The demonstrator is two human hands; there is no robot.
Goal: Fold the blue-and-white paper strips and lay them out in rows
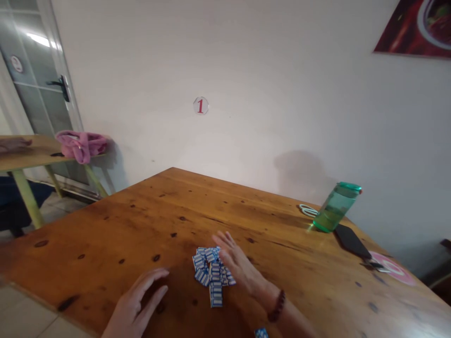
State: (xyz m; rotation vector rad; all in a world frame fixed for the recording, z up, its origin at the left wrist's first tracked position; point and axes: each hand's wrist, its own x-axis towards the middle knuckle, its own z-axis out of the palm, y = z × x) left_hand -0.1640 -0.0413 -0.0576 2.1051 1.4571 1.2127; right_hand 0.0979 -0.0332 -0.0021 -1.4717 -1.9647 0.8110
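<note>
A loose pile of small flat blue-and-white pieces point(215, 272), with white stripes on them, lies on the wooden table point(197, 202); whether they are cards or packets I cannot tell. Over the right edge of this pile is my right hand point(241, 265), fingers stretched out and partly covering some pieces; contact with them is unclear. A dark beaded bracelet circles that wrist. To the left of the pile, my left hand point(139, 303) is apart from it, thumb and fingers spread with nothing between them. One more blue-and-white piece point(261, 333) shows at the bottom edge, below my right wrist.
At the table's right stand a green translucent bottle point(336, 206) with liquid in it, a white coiled cable point(307, 210), a dark phone-like slab point(352, 241), keys point(375, 265) and a pink round item point(394, 268). A pink cloth point(82, 144) hangs on another table at left.
</note>
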